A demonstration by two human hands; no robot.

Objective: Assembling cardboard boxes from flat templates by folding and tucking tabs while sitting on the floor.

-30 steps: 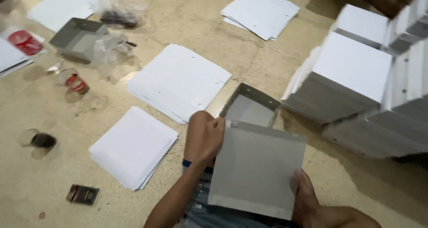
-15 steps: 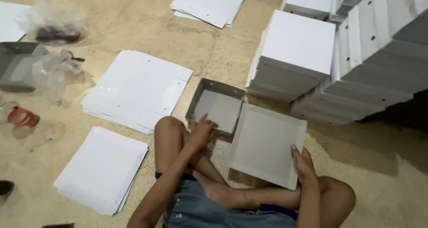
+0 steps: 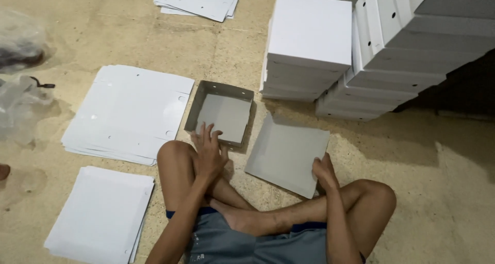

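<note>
I sit cross-legged on a sandy concrete floor. My left hand (image 3: 209, 149) rests with spread fingers on the near rim of an open grey cardboard box tray (image 3: 193, 105) lying in front of my knee. My right hand (image 3: 324, 169) grips the near right edge of a flat grey cardboard sheet (image 3: 284, 151), which lies slightly tilted on the floor to the right of the tray.
A stack of white punched card sheets (image 3: 129, 113) lies left of the tray, another white stack (image 3: 100, 216) nearer left, more sheets (image 3: 201, 0) at the far side. Tall piles of finished white boxes (image 3: 309, 42) stand far right. Crumpled plastic bags (image 3: 20, 96) lie at left.
The grey sheet came down from in front of me to the floor beside the tray. My left hand moved from the sheet to the tray's near rim. The view shifted right.
</note>
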